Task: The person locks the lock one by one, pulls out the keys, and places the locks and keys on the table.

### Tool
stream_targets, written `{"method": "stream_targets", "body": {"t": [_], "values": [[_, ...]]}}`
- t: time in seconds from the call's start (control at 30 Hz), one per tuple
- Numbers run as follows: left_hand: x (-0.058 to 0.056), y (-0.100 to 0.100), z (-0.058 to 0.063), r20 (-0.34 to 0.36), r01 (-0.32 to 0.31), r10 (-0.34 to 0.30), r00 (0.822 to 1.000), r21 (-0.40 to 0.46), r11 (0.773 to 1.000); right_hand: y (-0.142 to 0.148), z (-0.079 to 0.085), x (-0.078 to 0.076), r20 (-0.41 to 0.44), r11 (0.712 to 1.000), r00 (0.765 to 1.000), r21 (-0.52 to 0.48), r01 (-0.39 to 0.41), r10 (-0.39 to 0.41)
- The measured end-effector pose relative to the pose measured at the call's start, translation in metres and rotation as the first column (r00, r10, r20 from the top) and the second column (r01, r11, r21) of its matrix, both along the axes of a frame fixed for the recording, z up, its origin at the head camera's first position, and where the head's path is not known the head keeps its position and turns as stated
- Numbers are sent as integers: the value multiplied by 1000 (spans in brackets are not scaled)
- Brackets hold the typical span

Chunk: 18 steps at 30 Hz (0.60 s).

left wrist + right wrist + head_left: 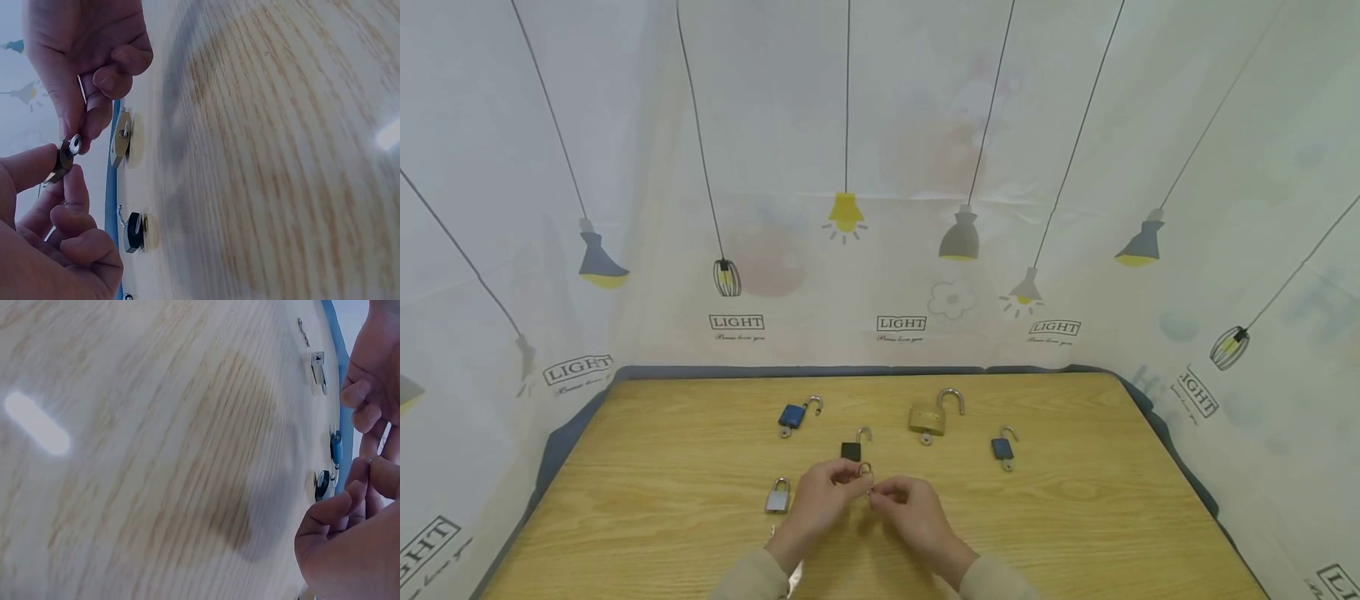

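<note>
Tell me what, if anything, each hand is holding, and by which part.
The left hand pinches a small padlock by its body; the right hand pinches the key at the padlock's bottom by its rounded head.

Behind the wood-grain table [1090,517], edged by a blue-grey strip [567,435], hangs a pale cloth [775,125] printed with corded lamps [846,212] and framed "LIGHT" lettering [902,323].

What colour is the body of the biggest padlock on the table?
The biggest padlock has a brass-gold body; the head view shows it best.
</note>
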<state>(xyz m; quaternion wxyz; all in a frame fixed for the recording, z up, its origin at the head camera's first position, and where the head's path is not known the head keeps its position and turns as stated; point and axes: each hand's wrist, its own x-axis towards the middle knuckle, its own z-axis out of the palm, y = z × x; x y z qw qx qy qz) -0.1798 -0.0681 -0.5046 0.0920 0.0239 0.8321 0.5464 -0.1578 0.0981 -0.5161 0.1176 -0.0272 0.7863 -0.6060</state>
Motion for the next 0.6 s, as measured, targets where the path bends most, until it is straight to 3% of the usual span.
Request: {"method": "stream_targets", "body": {"t": [0.2, 0.4, 0.6], "values": [[-2, 1, -3, 18, -30, 30, 999, 6, 1000, -6, -6, -1, 6, 997, 998, -46, 62, -62], [-4, 2, -4, 21, -71, 71, 997, -6, 997, -11, -1, 3, -30, 993, 993, -48, 112, -113], [-5, 3, -5, 42, -75, 75, 996, 3, 997, -13, 1, 6, -26, 986, 986, -44, 163, -164]]}}
